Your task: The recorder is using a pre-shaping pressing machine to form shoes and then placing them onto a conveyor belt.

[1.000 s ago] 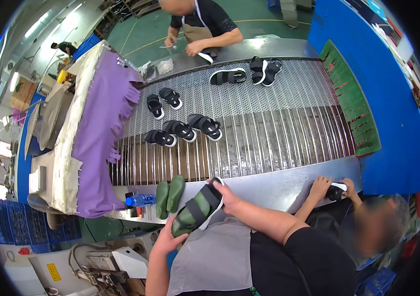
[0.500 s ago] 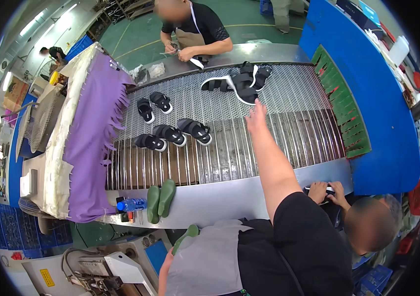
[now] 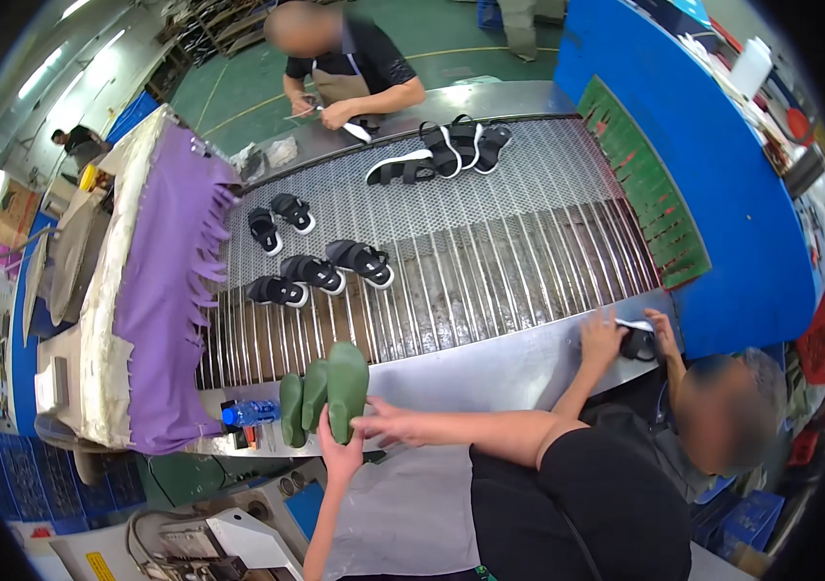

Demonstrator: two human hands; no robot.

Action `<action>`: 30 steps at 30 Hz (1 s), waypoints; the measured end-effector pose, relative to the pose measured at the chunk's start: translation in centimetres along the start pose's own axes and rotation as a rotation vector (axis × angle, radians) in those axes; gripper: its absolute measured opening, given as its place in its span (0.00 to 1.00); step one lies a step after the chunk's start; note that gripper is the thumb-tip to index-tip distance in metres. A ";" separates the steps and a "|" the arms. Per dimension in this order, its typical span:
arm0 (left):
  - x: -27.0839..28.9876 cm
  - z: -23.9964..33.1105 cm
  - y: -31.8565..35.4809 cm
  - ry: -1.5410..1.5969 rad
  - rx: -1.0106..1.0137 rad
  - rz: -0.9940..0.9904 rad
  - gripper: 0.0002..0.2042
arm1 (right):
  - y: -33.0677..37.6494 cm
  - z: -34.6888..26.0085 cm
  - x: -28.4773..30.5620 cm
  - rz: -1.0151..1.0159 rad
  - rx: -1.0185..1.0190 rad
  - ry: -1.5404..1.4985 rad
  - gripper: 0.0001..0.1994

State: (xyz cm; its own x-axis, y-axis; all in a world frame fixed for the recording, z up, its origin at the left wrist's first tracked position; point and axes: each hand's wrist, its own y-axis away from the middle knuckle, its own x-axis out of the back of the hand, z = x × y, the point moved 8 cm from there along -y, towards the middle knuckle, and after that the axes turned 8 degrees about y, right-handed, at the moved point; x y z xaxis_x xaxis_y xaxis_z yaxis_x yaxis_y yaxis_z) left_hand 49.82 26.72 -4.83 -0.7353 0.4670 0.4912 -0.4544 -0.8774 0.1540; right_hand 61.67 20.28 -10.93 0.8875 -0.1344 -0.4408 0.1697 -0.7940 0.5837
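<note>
Metal table [image 3: 466,366] beyond, the left hand [image 3: 339,451] grips a green shoe last [image 3: 347,385] the open right hand [image 3: 388,423] could bump loose.

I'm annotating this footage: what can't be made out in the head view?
Left hand, head view: palm partly hidden behind the held green shoe last.
Black footwear at right, head view: partly covered by co-worker's hands.
Machine, lower left, head view: cut off by bottom edge.
Blue bottle, head view: any print too small to read.
</note>
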 end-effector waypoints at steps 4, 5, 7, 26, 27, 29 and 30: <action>-0.9 9.1 0.7 -0.075 -0.389 0.018 0.37 | 4.1 -9.8 -2.1 0.073 0.427 -0.106 0.42; -1.2 10.8 1.3 -0.089 -0.496 -0.003 0.37 | 4.1 -10.7 -1.3 0.120 0.498 -0.106 0.39; -1.3 11.7 1.8 -0.105 -0.604 -0.027 0.38 | 3.8 -11.7 0.5 0.172 0.595 -0.079 0.35; 11.7 30.9 3.5 1.238 -0.401 -0.232 0.05 | 0.3 11.6 19.1 0.402 -0.079 0.958 0.37; 12.4 30.3 4.8 1.258 -0.392 -0.170 0.05 | 0.1 11.5 18.0 0.361 -0.101 1.002 0.37; 10.1 30.4 8.5 1.308 -0.382 -0.142 0.05 | -0.3 11.9 17.9 0.397 -0.094 1.000 0.37; 13.3 27.3 12.4 1.327 -0.383 -0.142 0.05 | -0.3 11.9 18.0 0.423 -0.081 0.990 0.37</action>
State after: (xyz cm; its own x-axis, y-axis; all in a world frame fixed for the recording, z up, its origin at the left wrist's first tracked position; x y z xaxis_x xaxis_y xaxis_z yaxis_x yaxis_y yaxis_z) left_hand 48.17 19.04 27.04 -0.4970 0.4920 -0.7148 -0.5141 -0.8305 -0.2142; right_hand 72.48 11.07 -27.12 0.8266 0.1790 0.5336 -0.2368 -0.7495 0.6183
